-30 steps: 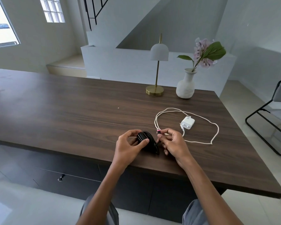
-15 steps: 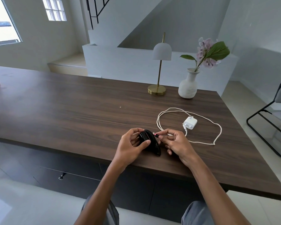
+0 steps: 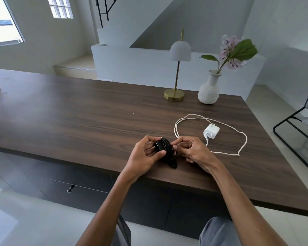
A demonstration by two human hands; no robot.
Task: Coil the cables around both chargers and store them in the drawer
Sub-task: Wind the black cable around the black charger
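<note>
at the near edge of the dark wood table, a person's left hand clasped a black charger, thumb below and fingers curled over its top, the black cable already wound around it. just right of the charger, the right hand pinched what looked like the cable's last end against the windings; the tip itself was hidden by the fingers. the tail seemed best tucked under a taut turn, the left hand pressing the coil so nothing slackened. further right of the black charger lay the white charger, its white cable sprawled loose around it, not yet coiled. below and left of the black charger, a dark drawer with a small knob sat closed under the table.
</note>
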